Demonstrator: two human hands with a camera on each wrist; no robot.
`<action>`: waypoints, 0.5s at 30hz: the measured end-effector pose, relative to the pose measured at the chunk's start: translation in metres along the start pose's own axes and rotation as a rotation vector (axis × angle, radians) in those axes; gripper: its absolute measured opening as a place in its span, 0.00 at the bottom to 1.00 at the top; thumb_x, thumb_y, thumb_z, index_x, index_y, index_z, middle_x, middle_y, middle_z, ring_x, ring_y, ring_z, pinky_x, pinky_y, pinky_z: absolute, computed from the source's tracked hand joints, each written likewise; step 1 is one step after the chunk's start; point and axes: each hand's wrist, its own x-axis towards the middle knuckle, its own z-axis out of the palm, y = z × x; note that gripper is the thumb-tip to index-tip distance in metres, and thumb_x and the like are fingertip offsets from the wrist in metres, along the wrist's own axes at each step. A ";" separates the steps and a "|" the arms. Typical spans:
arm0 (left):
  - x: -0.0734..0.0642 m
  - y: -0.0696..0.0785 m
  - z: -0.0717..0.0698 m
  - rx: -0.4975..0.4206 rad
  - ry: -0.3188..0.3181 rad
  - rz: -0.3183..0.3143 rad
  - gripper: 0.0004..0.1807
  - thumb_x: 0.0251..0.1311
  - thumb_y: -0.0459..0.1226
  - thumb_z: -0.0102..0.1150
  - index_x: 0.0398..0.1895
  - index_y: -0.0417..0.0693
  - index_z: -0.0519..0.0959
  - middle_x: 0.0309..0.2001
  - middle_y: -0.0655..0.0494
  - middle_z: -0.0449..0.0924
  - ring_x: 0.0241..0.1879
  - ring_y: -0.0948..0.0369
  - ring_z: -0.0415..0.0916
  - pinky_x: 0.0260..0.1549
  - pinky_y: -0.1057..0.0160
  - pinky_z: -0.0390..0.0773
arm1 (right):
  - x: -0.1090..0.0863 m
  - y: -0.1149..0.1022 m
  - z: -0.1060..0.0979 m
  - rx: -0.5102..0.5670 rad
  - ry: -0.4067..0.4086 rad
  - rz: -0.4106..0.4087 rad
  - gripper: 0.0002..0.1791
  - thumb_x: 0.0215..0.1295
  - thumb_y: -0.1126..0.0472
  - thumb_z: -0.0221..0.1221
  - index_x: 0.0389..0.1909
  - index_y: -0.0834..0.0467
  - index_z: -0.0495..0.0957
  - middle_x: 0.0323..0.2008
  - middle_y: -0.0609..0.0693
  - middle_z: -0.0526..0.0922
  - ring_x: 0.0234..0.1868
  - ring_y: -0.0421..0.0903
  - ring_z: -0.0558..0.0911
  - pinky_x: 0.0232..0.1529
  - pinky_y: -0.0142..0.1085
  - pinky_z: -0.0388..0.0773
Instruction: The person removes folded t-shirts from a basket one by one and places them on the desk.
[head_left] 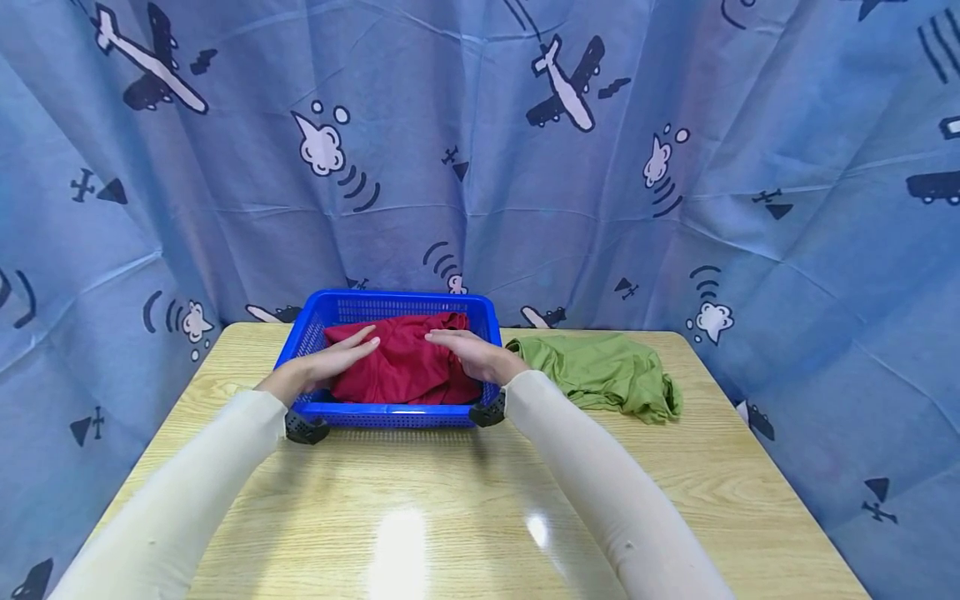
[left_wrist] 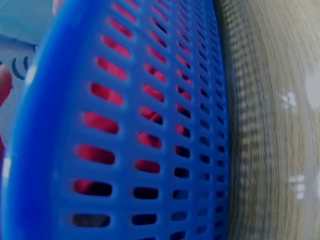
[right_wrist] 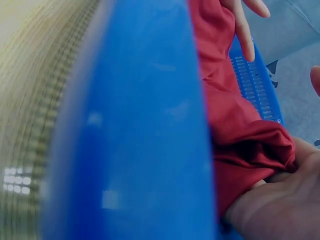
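You have both hands over the blue basket, and the red cloth lies inside it, folded loosely and kept in by its walls. Your left hand is at the basket's left side with its fingers extended and its palm turned inward, probably to bound that edge of the cloth; whether it touches the cloth, you cannot tell. Your right hand is at the basket's right side, fingers extended and thumb apart; the right wrist view shows it against a rumpled fold with some fingers hidden behind it, so it seems to support the cloth with a flat hand rather than grip it. Your sleeves come in from the basket's near side, which puts the dark wrist bands by its front wall and likely explains why blue plastic fills much of both wrist views. The green cloth lies crumpled to the basket's right, resting on the table and apart from your hands.
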 end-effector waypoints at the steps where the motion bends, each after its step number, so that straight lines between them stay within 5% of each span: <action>1: 0.000 -0.001 0.000 0.010 -0.013 0.008 0.41 0.78 0.57 0.36 0.83 0.59 0.31 0.83 0.43 0.26 0.81 0.39 0.28 0.75 0.32 0.45 | 0.000 0.000 0.000 -0.004 -0.004 0.002 0.34 0.77 0.52 0.51 0.79 0.56 0.56 0.83 0.49 0.47 0.84 0.50 0.38 0.82 0.52 0.33; 8: 0.002 -0.005 0.001 0.060 -0.064 -0.012 0.37 0.77 0.51 0.45 0.82 0.51 0.48 0.82 0.40 0.38 0.81 0.40 0.36 0.77 0.37 0.47 | 0.001 0.004 0.003 -0.012 -0.044 0.023 0.36 0.77 0.53 0.51 0.81 0.54 0.52 0.82 0.52 0.48 0.83 0.53 0.47 0.82 0.53 0.43; 15: 0.006 -0.009 0.000 0.101 0.079 0.038 0.39 0.70 0.45 0.58 0.79 0.41 0.57 0.80 0.35 0.47 0.80 0.40 0.43 0.77 0.39 0.49 | 0.003 0.003 0.002 -0.055 -0.023 0.017 0.35 0.75 0.54 0.56 0.78 0.57 0.58 0.81 0.54 0.52 0.82 0.52 0.48 0.82 0.51 0.45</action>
